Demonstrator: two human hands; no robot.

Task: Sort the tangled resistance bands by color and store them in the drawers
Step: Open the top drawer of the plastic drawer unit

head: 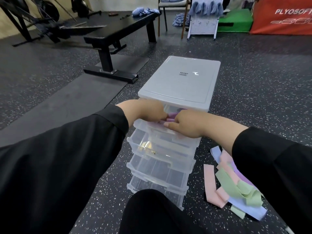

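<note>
Black-sleeved forearms are stretched toward 12 o'clock; a purple band (pixel 171 115) is pinched by left hand (pixel 145 112) and right hand (pixel 184 123) over the top drawer (pixel 152 127). Tangled bands (pixel 236 184) lie at 4 o'clock.

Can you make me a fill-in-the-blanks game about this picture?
1. Both hands, left hand and right hand, hold a ____ band over the top drawer.
2. The loose bands lie on the ____.
3. The second drawer holds something ____.
4. The bench behind the drawers is ____.

Missing words: purple; floor; yellow; black
</note>
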